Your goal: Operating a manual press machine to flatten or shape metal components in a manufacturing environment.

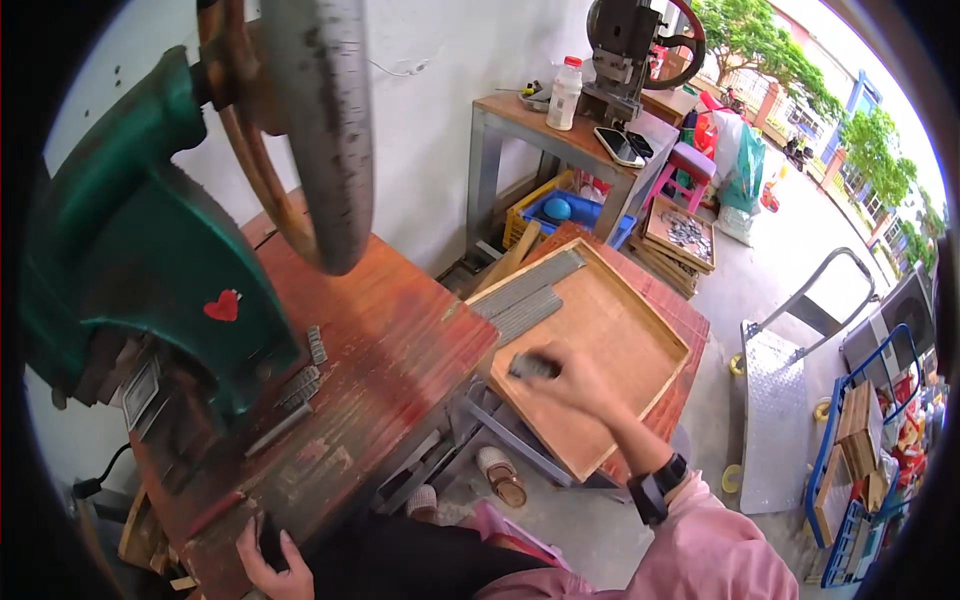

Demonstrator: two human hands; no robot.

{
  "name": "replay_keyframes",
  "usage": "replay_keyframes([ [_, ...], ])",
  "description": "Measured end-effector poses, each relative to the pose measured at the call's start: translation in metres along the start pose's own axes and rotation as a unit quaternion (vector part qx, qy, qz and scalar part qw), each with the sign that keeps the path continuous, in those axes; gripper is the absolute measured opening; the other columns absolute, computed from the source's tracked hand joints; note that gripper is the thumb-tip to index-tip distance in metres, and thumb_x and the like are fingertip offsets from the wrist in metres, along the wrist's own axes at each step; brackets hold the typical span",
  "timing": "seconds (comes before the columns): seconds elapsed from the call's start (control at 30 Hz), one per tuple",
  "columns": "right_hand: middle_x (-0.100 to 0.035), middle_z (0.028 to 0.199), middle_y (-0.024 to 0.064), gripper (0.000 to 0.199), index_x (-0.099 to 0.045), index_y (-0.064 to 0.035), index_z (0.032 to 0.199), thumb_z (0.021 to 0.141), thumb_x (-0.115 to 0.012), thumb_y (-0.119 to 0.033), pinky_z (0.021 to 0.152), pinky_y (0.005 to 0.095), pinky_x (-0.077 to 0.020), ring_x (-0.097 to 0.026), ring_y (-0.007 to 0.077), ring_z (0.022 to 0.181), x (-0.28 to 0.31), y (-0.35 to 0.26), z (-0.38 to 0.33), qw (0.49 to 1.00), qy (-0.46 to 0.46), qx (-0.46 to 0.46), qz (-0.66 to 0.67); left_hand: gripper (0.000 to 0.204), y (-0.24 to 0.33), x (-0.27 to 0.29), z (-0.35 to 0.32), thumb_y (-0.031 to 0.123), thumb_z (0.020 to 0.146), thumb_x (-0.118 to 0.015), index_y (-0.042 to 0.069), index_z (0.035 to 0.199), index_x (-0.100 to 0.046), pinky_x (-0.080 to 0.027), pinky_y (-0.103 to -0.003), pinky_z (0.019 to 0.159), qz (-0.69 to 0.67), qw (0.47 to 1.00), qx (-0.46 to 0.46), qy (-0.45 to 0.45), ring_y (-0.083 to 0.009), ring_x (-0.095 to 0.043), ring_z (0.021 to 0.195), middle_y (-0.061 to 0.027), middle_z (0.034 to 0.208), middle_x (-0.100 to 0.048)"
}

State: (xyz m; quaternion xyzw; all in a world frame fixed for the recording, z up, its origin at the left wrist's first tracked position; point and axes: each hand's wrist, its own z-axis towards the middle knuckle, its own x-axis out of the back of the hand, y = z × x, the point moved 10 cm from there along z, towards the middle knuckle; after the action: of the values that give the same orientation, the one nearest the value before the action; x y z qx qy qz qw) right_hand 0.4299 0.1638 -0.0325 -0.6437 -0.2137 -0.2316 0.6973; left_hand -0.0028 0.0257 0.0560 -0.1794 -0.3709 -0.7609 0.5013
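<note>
My right hand (575,385) is closed on a small dark-grey metal piece (533,367), partly hidden by the fingers. It is over a shallow wooden tray (625,340), beside rows of thin grey metal strips (530,300) along the tray's far-left side. My left hand (275,562) rests by the near edge of the worn red-brown table (385,350), its thumb and finger on either side of something dark that I cannot make out. On that table stands a green hand press (150,260) with a large wheel (320,130). Small grey metal pieces (300,385) lie at its base.
Behind the tray, another table (500,105) bears a white bottle (564,95), phones (620,146) and a second press (625,60). A blue crate (590,215) sits below. To the right are a platform trolley (775,430) and a blue cart (825,490) with wooden trays.
</note>
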Motion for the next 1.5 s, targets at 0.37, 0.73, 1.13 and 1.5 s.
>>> replay_keyframes([
  [0.37, -0.069, 0.083, 0.017, 0.039, -0.068, 0.0016, 0.101, 0.071, -0.071, -0.024, 0.07, 0.0341, -0.0522, -0.067, 0.0227, 0.076, 0.081, 0.244, 0.124, 0.953, 0.196, -0.19, -0.131, 0.014, 0.015, -0.009, 0.007, 0.009, 0.086, -0.063, -0.003, 0.093, -0.067, -0.051, -0.04, 0.076, 0.1, 0.994, -0.051, 0.017, -0.0332, -0.063, 0.082, -0.0185, 0.092, -0.066],
  [0.73, -0.064, 0.103, 0.0254, 0.051, -0.062, 0.0036, 0.109, 0.076, -0.07, -0.034, 0.086, 0.0401, -0.0489, -0.062, 0.0357, 0.099, 0.068, 0.276, 0.146, 0.961, 0.174, -0.162, -0.143, 0.011, 0.022, -0.02, 0.007, 0.004, 0.085, -0.062, -0.007, 0.086, -0.065, -0.052, -0.041, 0.075, 0.127, 0.99, -0.053, 0.0, -0.0335, -0.062, 0.081, -0.0192, 0.091, -0.067],
  [1.13, -0.058, 0.116, 0.0259, 0.045, -0.055, 0.0067, 0.119, 0.092, -0.052, -0.029, 0.093, 0.0388, -0.045, -0.057, 0.035, 0.109, 0.053, 0.191, 0.107, 0.96, 0.143, -0.037, -0.239, 0.026, -0.007, 0.033, -0.021, -0.004, 0.066, -0.068, 0.003, 0.091, -0.064, -0.05, -0.039, 0.079, 0.042, 0.995, -0.002, 0.091, -0.0317, -0.061, 0.089, -0.013, 0.097, -0.066],
  [1.5, -0.059, 0.115, 0.0258, 0.042, -0.055, 0.0065, 0.118, 0.093, -0.052, -0.027, 0.092, 0.038, -0.0454, -0.058, 0.0345, 0.107, -0.022, -0.006, -0.007, 0.937, 0.29, 0.147, -0.126, 0.024, -0.144, 0.212, -0.32, 0.004, 0.076, -0.06, 0.001, 0.1, -0.059, -0.044, -0.045, 0.084, 0.337, 0.819, 0.447, 0.121, -0.0377, -0.055, 0.095, -0.0205, 0.096, -0.06],
])
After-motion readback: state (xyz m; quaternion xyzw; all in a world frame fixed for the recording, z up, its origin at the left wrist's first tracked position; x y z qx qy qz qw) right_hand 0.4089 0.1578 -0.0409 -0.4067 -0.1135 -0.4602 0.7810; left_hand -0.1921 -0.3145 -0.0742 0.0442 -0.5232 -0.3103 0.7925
